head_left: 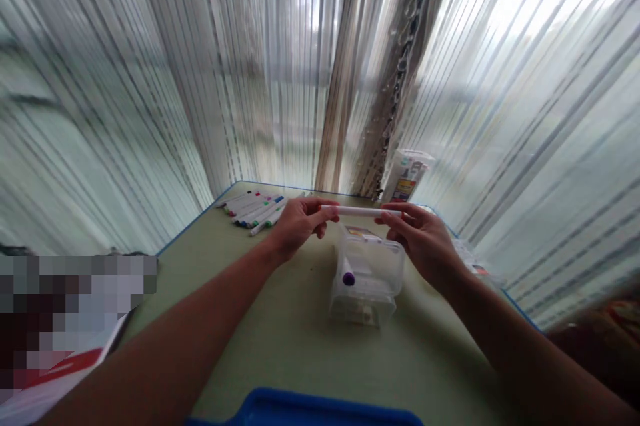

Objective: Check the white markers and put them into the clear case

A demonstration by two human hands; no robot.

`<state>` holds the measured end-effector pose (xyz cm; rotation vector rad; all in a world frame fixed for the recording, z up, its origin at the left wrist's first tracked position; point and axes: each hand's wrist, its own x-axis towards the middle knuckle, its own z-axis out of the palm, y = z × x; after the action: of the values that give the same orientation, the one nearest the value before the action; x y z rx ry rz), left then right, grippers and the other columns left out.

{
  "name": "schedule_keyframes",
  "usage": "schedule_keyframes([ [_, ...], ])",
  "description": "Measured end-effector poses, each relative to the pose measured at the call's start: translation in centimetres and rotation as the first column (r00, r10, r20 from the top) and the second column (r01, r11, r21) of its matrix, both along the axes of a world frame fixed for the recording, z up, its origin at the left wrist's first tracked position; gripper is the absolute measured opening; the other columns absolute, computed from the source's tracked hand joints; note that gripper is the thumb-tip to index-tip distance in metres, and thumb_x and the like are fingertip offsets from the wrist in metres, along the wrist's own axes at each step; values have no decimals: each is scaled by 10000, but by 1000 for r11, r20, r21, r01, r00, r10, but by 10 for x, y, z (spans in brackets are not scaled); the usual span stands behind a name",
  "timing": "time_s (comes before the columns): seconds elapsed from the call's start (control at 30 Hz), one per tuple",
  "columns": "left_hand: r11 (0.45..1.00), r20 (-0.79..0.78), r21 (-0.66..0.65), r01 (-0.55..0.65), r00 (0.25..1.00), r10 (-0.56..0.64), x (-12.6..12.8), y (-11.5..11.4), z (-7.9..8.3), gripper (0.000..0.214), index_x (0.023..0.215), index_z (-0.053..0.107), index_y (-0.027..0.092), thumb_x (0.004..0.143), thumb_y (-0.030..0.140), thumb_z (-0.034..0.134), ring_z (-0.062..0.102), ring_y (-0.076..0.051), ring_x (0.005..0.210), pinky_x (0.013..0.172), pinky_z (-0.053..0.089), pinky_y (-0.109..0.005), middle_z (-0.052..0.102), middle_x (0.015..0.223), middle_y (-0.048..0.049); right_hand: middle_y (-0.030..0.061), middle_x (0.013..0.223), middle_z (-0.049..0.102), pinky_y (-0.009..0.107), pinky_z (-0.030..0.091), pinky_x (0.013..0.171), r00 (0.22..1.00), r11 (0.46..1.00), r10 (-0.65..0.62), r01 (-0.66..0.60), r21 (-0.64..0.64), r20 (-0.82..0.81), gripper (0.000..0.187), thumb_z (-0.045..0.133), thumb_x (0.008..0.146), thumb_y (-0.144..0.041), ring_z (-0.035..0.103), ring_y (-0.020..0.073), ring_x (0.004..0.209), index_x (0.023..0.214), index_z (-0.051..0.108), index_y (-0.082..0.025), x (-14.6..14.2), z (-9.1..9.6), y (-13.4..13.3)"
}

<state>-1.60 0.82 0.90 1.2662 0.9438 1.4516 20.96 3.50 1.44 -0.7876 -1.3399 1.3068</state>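
A white marker (361,211) is held level above the table, one end in each hand. My left hand (304,218) pinches its left end between thumb and fingers. Its right end sits in the closed fingers of my right hand (417,229). Just below stands a clear plastic case (376,263) with its lid up. Inside the case lies a marker with a purple end (349,274) facing me. Left of my left hand, several white markers (263,211) with coloured ends lie side by side on the table.
The pale green table (280,339) has a blue edge. Near the curtains (280,79) at the back stands a clear upright box (406,176). Clear packaging (475,258) lies along the right edge. A blue object (320,409) is at the near edge.
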Motion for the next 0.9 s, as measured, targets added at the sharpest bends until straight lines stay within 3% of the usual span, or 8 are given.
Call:
schedule_keyframes([
  [0.33,1000,59,-10,13,998,-12,0,1,-1,300,974,731,88,756,292,756,491,-40,436,430,381,-212,715,773,-66,54,769,736,213,404,394,999,997,-30,29,-66,-17,373,875,636,-379,554,90,445,910,730,-172,-3,3,-2],
  [0.53,1000,109,-14,24,994,-22,0,2,0,343,1087,704,92,810,294,712,519,-54,451,451,403,-222,728,835,-89,72,850,747,251,402,391,998,991,-47,41,-125,-44,303,790,698,-349,572,115,428,934,702,-180,-5,7,-5],
  [0.9,996,174,-66,61,984,-48,0,-1,5,307,1072,701,70,866,281,613,545,-93,480,474,422,-244,724,834,-124,87,832,750,267,396,411,996,995,-41,34,-93,-73,246,693,769,-363,581,132,444,924,662,-174,-3,9,-5],
])
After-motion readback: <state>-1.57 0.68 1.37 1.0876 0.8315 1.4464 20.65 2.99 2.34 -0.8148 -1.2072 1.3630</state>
